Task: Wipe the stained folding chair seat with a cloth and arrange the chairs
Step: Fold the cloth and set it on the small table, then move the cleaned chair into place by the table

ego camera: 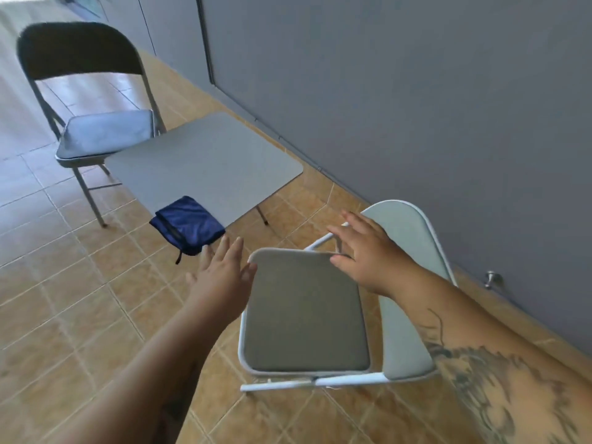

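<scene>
A white-framed folding chair with a grey padded seat (306,312) stands close in front of me, its pale backrest (407,238) toward the wall. My left hand (221,280) hovers open at the seat's left front corner, fingers spread. My right hand (368,254) is open over the seat's far edge, near the frame, holding nothing. A folded dark blue cloth (187,227) lies on the near corner of a small grey table (211,161), just beyond my left hand. A second folding chair, dark-backed with a bluish seat (107,136), stands at the far left.
A grey wall (416,107) runs along the right side, with a metal door stop (491,278) low on it. The floor (80,299) is tan tile. The table sits between the two chairs.
</scene>
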A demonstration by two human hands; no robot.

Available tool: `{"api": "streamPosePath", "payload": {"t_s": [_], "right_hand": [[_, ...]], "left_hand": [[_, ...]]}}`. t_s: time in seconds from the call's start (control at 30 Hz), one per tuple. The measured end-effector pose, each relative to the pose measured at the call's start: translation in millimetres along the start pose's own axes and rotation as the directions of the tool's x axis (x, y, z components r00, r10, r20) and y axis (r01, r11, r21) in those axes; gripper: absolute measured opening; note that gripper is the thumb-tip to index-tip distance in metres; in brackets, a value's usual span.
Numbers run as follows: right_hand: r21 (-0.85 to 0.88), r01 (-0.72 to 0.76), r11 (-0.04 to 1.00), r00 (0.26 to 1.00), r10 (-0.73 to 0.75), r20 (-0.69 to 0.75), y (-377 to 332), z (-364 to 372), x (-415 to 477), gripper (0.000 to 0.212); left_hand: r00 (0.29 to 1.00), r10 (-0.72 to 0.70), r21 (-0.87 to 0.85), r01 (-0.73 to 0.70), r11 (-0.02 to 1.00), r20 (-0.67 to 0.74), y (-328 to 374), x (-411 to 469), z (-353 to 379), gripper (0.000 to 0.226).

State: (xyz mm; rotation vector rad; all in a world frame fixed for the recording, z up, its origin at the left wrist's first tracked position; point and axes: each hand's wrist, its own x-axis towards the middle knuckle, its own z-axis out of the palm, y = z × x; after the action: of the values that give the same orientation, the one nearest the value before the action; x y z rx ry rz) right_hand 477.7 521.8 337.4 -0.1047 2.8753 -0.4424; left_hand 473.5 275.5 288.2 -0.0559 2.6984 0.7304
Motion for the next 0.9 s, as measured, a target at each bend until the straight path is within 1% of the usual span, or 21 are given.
{"api": "streamPosePath", "payload": {"t_s": [0.07,0.13,0.27,0.37,0.5,0.57,0.7,0.8,0.9], "right_hand": [[-0.012,-0.003,1.0,1.0,0.003,0.003,22,-7,-23,0.057],[0.02,-0.018,1.0,1.0,0.018,-0.001,42,-9,-45,0.056],[0.048,-0.048,0.998,0.998,0.049,-0.027,75,-7,-82,0.055],[0.085,-0.044,0.995,0.999,0.046,-0.026,92,-7,-94,0.054],[0.114,0.01,0.993,1.0,-0.007,-0.022,116,-10,-94,0.05],[0.099,0.039,0.994,0.999,-0.037,-0.017,133,-20,-82,0.046],[0.006,0.136,0.991,0.99,-0.136,0.035,174,-38,-44,0.042],[-0.053,0.217,0.975,0.974,-0.213,0.074,206,-47,-13,0.039],[-0.124,0.283,0.951,0.953,-0.265,0.144,241,-43,17,0.039]], "left_hand": [[0.999,0.021,0.005,-0.021,1.0,0.031,25,-23,20,0.06],[0.998,0.043,0.021,-0.044,0.999,0.047,45,-43,37,0.059],[0.995,0.086,0.037,-0.088,0.995,0.045,76,-75,57,0.057],[0.994,0.091,0.053,-0.093,0.994,0.055,96,-96,65,0.056],[0.995,0.082,0.05,-0.085,0.995,0.062,120,-119,80,0.056],[0.997,0.067,0.017,-0.068,0.998,0.048,138,-118,89,0.056],[0.999,0.03,-0.103,-0.028,0.994,0.015,184,-97,127,0.06],[0.999,-0.022,-0.222,0.031,0.975,0.042,224,-75,167,0.066],[0.994,-0.051,-0.305,0.078,0.949,0.096,266,-52,207,0.068]]}}
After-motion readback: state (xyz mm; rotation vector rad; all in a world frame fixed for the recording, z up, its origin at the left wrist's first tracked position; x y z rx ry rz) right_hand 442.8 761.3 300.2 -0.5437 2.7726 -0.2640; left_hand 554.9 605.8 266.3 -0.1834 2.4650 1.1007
